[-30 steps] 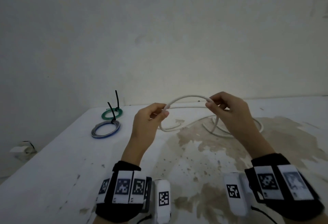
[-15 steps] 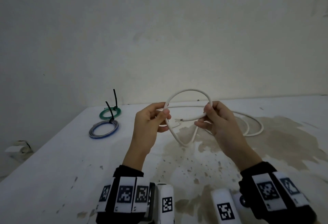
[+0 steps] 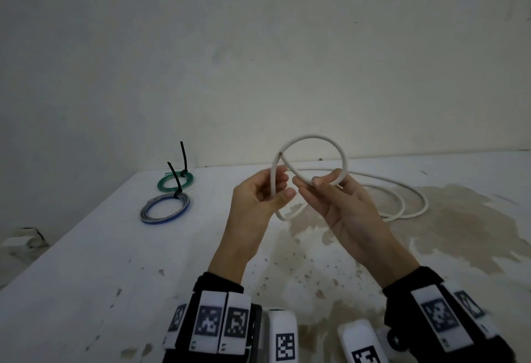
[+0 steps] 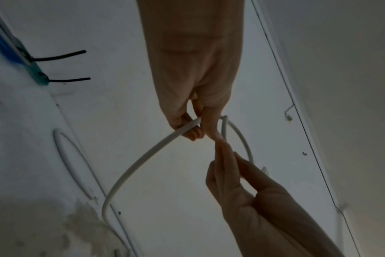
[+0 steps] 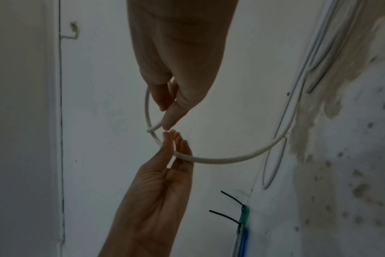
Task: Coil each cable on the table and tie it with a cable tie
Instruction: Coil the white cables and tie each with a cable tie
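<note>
Pinching the white cable (image 3: 316,140) between thumb and fingers, the left hand (image 3: 258,199) holds one side of a raised loop; the right hand (image 3: 342,204) pinches the cut end where it crosses back under the arc. A second ago the cable made only a shallow arch between hands set apart; since then the right hand has swung in toward the left and the arch has closed into a full ring. Judgement: first turn of the coil is formed, with more turns to gather. From the grip, the ring stands above both hands; below them a slack bend drops to the table (image 3: 86,262). Rest of the cable lies in loose loops on the table beyond the right hand. Well beyond the left hand lie a green coil (image 3: 175,181) and a blue-grey coil (image 3: 165,208), each already tied with a black tie.
</note>
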